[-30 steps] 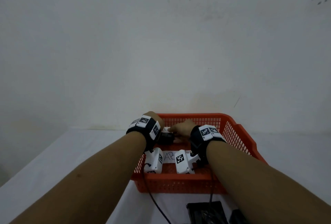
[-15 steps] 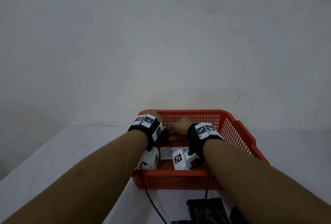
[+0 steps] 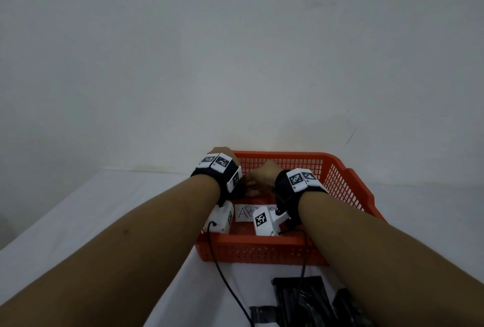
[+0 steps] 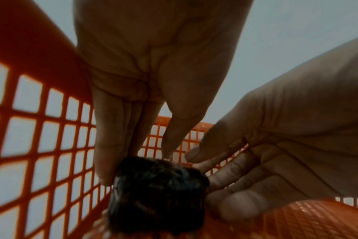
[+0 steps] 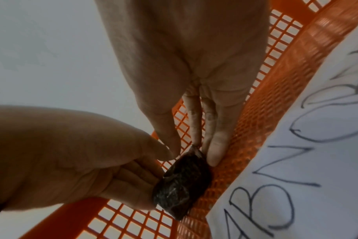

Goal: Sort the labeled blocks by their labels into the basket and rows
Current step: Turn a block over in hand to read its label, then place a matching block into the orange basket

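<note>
Both hands reach into the far left corner of the orange basket (image 3: pixel 348 188). Between them is a black block (image 4: pixel 157 194), low over the basket floor next to the mesh wall (image 4: pixel 41 145). My left hand (image 4: pixel 137 166) pinches it with fingers on one side and thumb on top. From the other side my right hand (image 5: pixel 194 153) holds the block (image 5: pixel 184 182) between thumb and straight fingers. In the head view the left hand (image 3: pixel 224 151) and right hand (image 3: pixel 262 173) hide the block. I cannot see its label.
A white paper (image 5: pixel 307 161) with handwritten letters starting "ABNO" lies on the basket floor (image 3: pixel 243 212) just behind my wrists. Black blocks (image 3: pixel 301 298) lie on the white table (image 3: pixel 131 195) in front of the basket. A wall stands close behind.
Both hands have moved a little left and deeper into the basket's far corner with the block. The white patch seen between them a second ago is now hidden.
</note>
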The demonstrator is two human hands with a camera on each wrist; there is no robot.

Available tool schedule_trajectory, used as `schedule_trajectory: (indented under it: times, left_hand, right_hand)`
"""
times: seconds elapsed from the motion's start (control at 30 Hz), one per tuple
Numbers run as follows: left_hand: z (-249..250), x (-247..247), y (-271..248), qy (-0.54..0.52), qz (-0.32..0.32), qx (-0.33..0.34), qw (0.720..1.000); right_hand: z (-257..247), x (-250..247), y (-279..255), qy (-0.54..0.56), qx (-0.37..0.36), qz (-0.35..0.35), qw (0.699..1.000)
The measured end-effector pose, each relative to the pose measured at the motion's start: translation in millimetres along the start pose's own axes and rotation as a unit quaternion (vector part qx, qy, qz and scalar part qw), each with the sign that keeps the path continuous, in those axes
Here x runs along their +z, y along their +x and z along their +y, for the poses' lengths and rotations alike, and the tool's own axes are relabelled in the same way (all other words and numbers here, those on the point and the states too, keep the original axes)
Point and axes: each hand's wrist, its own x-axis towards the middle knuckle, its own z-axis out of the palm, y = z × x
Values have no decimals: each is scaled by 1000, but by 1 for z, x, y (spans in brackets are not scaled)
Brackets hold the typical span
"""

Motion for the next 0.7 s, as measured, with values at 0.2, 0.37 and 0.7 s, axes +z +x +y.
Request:
schedule_trajectory:
  times: [0.2, 0.37, 0.7]
  left_hand:
    - [18, -53, 7, -10, 25, 31, 999]
    - [33, -110, -18, -104, 129, 30, 986]
    - [24, -105, -133, -20, 106, 163, 981]
  right_hand:
    - [-38, -16, -10, -264, -145, 127, 945]
    - [-81, -45, -51, -327, -236, 167, 899]
    - [-60, -65, -176, -494, -250, 123, 824]
